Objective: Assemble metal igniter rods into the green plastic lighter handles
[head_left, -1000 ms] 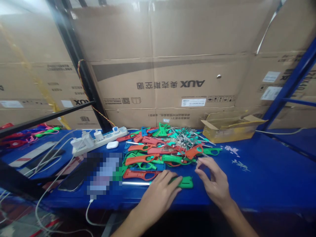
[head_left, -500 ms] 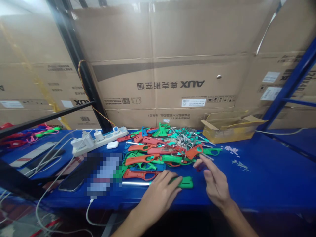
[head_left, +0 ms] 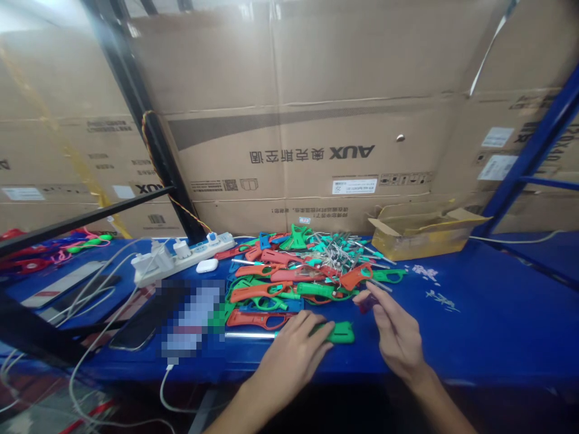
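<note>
My left hand is closed over a green long-nosed gas lighter lying near the table's front edge. Its metal tube points left, and its middle is hidden under my fingers. To the right, my right hand pinches a small dark red piece between thumb and fingers, apart from the lighter. Just beyond lie several red, orange, green and blue lighter shells, among them an orange one close to my right fingertips. Behind them is a heap of metal tubes and teal parts with white wires.
At the back right stands an open cardboard box. Small pink pieces and thin pins lie scattered on the blue table. Left are a power strip, a white earphone case, phones and loose cables.
Both hands keep almost the same place and grip. The dark red piece shows a little more between my right fingers; the view has shifted slightly.
</note>
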Demonstrator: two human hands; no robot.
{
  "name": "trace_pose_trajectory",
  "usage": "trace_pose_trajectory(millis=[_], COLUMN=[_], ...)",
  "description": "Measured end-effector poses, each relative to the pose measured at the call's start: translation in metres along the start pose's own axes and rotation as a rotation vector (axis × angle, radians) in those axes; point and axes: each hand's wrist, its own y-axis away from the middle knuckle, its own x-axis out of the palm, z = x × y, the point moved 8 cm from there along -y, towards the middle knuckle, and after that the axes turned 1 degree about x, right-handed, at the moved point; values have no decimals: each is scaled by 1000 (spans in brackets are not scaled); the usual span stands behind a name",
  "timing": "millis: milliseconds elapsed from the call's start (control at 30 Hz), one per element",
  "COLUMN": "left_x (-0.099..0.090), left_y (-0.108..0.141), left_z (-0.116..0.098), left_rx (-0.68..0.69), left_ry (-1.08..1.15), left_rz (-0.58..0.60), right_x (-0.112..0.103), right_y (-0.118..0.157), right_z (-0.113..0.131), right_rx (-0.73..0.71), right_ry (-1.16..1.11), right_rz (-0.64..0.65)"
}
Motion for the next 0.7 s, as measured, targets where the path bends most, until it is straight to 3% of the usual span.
trace_pose_trajectory(millis=[700], left_x=[0], left_y=[0], left_z=[0], left_rx=[1], left_ry=[-7], left_rz=[-10], right_x=[-4], right_y=[-4], right_z=[-2], right_rx=[-24], right_ry=[-6], right_rz=[-23])
